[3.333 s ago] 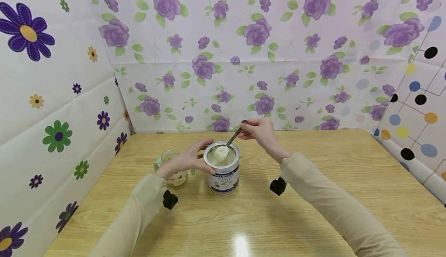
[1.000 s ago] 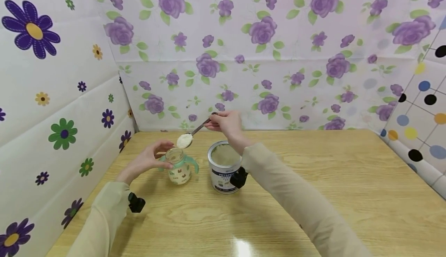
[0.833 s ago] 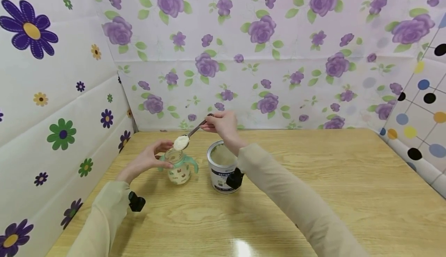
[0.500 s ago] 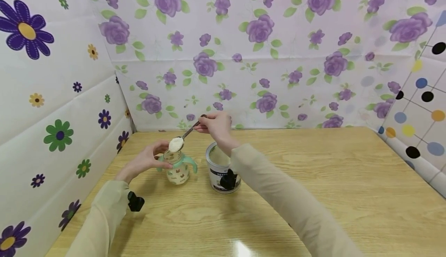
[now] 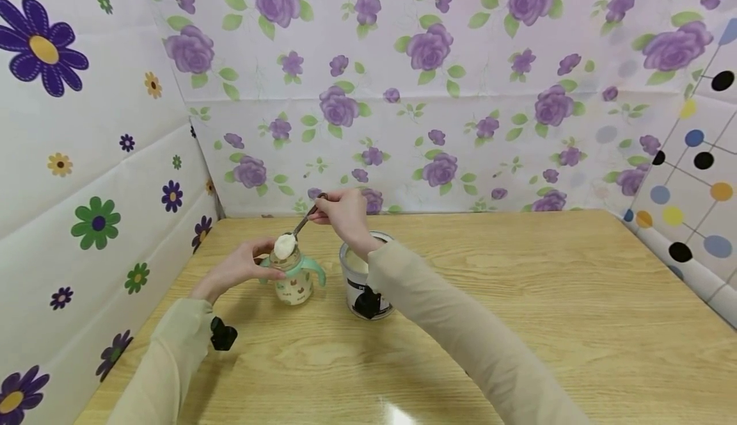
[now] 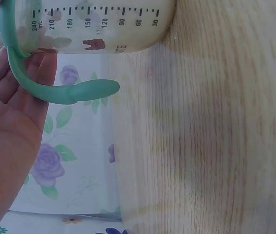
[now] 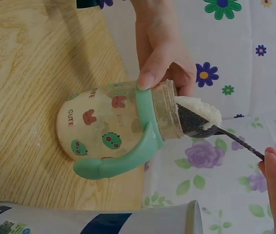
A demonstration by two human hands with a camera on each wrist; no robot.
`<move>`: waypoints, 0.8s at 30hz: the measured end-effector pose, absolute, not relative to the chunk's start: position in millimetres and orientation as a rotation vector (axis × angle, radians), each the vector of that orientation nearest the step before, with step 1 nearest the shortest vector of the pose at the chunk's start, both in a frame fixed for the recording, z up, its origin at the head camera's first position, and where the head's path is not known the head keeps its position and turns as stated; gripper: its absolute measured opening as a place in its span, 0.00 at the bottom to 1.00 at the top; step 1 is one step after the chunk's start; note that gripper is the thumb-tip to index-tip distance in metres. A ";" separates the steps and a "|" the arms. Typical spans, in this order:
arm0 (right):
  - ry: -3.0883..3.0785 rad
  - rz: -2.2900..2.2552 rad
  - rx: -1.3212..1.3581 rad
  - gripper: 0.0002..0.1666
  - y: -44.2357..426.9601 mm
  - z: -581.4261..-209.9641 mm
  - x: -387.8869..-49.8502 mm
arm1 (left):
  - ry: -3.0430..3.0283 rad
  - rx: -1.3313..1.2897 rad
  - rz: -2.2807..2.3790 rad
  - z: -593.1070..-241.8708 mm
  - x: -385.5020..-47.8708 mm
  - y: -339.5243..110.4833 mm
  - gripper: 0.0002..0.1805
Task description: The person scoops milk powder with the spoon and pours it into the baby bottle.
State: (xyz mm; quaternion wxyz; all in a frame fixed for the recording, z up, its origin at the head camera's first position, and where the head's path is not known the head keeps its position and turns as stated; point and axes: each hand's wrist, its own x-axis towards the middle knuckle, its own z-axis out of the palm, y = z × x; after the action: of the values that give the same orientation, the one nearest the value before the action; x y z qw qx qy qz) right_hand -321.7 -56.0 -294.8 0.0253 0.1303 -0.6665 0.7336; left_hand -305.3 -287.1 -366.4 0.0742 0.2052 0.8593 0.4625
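Observation:
My right hand (image 5: 343, 216) pinches the handle of a dark metal spoon (image 7: 242, 142). White powder (image 5: 285, 246) is heaped in its bowl, which tilts at the mouth of a baby bottle (image 7: 103, 122). Green handles stick out from the bottle's collar, and small cartoon prints and a volume scale mark its clear body. My left hand (image 5: 238, 266) grips the bottle around its neck as it stands upright on the table. Pale powder shows inside the bottle. Right of it stands an uncapped tin (image 5: 353, 287) of powder, partly hidden by my right wrist and sleeve.
The wooden table (image 5: 518, 297) runs up to a flowered cloth wall (image 5: 391, 92) at the back. A patterned side wall (image 5: 98, 175) stands close on the left, and a dotted one (image 5: 691, 175) on the right. Black wrist cameras hang below both sleeves.
My right hand has carried the loaded spoon from over the tin leftward and down to the bottle's mouth. My left hand has moved from the tin to the bottle.

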 end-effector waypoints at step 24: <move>-2.309 1.918 0.621 0.09 -76.0 -301.8 -313.5 | 2.608 0.620 1.337 -365.7 -305.1 -287.2 0.31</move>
State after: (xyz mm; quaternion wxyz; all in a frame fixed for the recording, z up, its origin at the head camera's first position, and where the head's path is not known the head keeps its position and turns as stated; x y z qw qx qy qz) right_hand -313.5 -76.0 -301.8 0.0382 0.2023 -0.7527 0.6254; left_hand -305.1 -287.2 -365.7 0.0728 0.2065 0.8682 0.4452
